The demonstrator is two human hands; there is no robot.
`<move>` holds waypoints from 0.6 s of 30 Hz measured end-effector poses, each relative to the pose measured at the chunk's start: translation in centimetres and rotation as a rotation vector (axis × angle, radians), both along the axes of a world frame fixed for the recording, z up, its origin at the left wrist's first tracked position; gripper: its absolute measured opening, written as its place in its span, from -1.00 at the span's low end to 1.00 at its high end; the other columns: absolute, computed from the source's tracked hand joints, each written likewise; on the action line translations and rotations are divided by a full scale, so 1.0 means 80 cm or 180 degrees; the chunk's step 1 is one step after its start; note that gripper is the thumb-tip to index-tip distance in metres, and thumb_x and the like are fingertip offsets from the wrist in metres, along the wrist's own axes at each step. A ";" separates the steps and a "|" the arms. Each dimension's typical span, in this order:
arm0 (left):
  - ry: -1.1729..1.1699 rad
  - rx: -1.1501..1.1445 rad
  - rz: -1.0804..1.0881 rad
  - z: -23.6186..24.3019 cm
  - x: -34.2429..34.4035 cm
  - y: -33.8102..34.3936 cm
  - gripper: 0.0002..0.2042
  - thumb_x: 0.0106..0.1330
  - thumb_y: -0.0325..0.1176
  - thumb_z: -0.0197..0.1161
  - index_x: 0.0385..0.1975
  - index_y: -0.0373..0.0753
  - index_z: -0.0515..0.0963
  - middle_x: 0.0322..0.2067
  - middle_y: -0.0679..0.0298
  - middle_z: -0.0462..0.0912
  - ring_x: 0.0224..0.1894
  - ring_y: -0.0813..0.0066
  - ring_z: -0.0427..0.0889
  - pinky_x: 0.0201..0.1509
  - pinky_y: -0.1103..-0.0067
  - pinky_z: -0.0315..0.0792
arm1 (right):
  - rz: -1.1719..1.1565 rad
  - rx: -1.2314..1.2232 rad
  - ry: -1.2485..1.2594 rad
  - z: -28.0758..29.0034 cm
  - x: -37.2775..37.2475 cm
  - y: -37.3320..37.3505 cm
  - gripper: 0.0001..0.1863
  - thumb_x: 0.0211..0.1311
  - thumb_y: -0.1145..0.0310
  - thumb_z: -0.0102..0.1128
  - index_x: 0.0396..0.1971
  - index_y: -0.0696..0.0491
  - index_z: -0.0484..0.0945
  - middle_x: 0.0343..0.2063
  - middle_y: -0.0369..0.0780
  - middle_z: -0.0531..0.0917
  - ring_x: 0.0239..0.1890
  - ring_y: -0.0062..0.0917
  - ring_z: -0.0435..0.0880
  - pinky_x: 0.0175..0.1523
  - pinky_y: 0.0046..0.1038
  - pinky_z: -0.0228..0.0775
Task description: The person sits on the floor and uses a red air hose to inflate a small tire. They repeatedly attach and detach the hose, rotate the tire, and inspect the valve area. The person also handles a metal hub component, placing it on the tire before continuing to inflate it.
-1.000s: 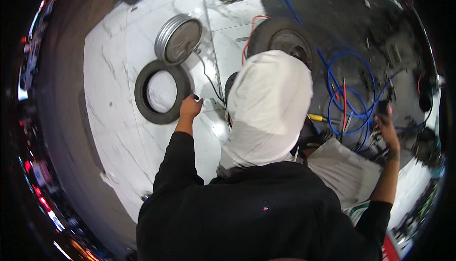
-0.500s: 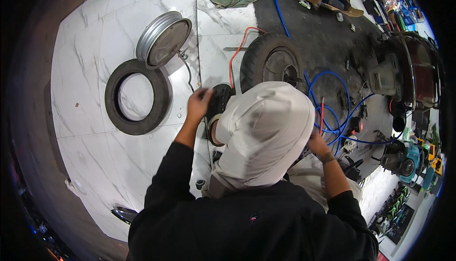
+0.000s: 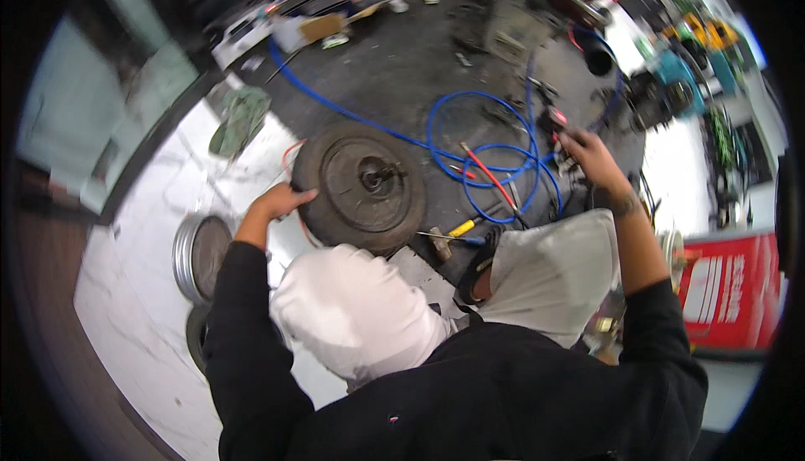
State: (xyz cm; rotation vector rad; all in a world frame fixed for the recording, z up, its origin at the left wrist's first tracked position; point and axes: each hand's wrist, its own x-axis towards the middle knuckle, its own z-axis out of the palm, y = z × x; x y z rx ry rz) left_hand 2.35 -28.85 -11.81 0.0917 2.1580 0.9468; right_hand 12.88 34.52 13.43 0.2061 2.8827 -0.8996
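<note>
A dirty wheel with a black tyre and a grey hub [image 3: 369, 177] is on the floor in front of my knees. My left hand [image 3: 283, 201] is at the tyre's left edge, thumb against the sidewall, other fingers mostly hidden. My right hand [image 3: 592, 159] reaches out to the right, fingers bent, beside a red-and-black tool [image 3: 553, 120]. Blur hides whether it holds anything. Between wheel and right hand lie a coiled blue hose [image 3: 459, 97], a red-handled tool [image 3: 490, 174] and a hammer [image 3: 439, 244] near a yellow-handled tool [image 3: 464, 228].
To the left are a bare silver rim [image 3: 189, 258], a partly hidden loose tyre [image 3: 196, 337] and a green cloth [image 3: 240, 122]. An open carton [image 3: 323, 28] stands at the back. A teal machine [image 3: 671, 88] and a red box [image 3: 728, 290] are on the right.
The view has swung to the right. My left hand has moved from beside my shoe to the tyre's edge. My right arm has stretched from beside my knee toward the red-and-black tool.
</note>
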 end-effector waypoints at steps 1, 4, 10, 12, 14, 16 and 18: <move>0.0009 -0.0824 -0.0213 0.019 -0.014 -0.009 0.05 0.22 0.35 0.43 0.39 -0.57 0.40 0.34 -0.27 0.53 0.39 -0.09 0.55 0.45 0.34 0.43 | -0.0338 0.0027 0.0087 0.000 -0.005 0.004 -0.53 0.54 0.03 0.24 -0.12 0.23 0.69 -0.38 -0.28 0.68 -0.32 -0.60 0.59 -0.18 -0.43 0.49; 0.1256 -0.1270 -0.0504 0.089 -0.051 -0.022 -0.12 0.30 0.18 0.44 0.33 -0.55 0.47 0.24 -0.32 0.60 0.31 -0.14 0.61 0.38 0.29 0.48 | 0.0219 -0.0186 0.0232 -0.023 -0.032 -0.006 -0.49 0.52 0.00 0.26 0.02 0.22 0.68 -0.27 -0.14 0.78 -0.29 -0.46 0.77 -0.13 -0.33 0.63; 0.0768 -0.0621 -0.0107 0.182 -0.108 -0.016 -0.22 0.33 0.01 0.49 0.45 -0.29 0.40 -0.06 0.07 0.75 -0.15 0.35 0.72 -0.14 0.40 0.60 | 0.1579 0.0922 -0.1046 -0.092 -0.050 -0.083 -0.36 0.41 -0.07 0.29 0.25 0.14 0.61 0.11 0.07 0.74 0.20 -0.02 0.69 0.29 -0.08 0.51; 0.0575 -0.0153 0.0598 0.157 -0.115 -0.014 -0.28 0.37 0.04 0.47 0.46 -0.11 0.40 -0.11 0.25 0.72 -0.31 0.46 0.66 -0.31 0.46 0.55 | 0.2043 0.0861 -0.1362 -0.100 -0.055 -0.114 -0.35 0.40 -0.08 0.28 0.26 0.14 0.61 0.12 0.05 0.73 0.22 -0.02 0.68 0.30 -0.07 0.49; 0.0894 -0.0763 0.0669 0.103 -0.114 -0.005 -0.25 0.38 0.10 0.45 0.46 -0.14 0.39 -0.08 0.06 0.72 -0.15 0.18 0.73 -0.10 0.28 0.63 | 0.2405 0.0713 -0.1355 -0.101 -0.059 -0.142 -0.37 0.42 -0.07 0.25 0.24 0.15 0.62 0.12 0.05 0.73 0.21 -0.02 0.68 0.30 -0.06 0.50; 0.1607 -0.1278 -0.0022 0.032 -0.089 0.008 0.05 0.25 0.22 0.52 0.48 -0.54 0.25 0.35 -0.30 0.45 0.44 -0.14 0.42 0.53 0.21 0.29 | 0.2424 0.0613 -0.1059 -0.098 -0.060 -0.159 -0.39 0.44 -0.06 0.23 0.21 0.15 0.64 0.09 0.04 0.74 0.20 -0.03 0.69 0.29 -0.04 0.50; 0.1052 -0.1622 0.0538 -0.030 -0.044 0.021 0.34 0.04 0.38 0.59 0.51 -0.65 0.08 0.46 -0.42 0.28 0.52 -0.20 0.31 0.56 0.20 0.25 | 0.2289 0.0580 -0.0874 -0.092 -0.059 -0.165 -0.42 0.44 -0.04 0.23 0.17 0.15 0.67 0.06 0.03 0.76 0.17 -0.05 0.71 0.26 -0.02 0.52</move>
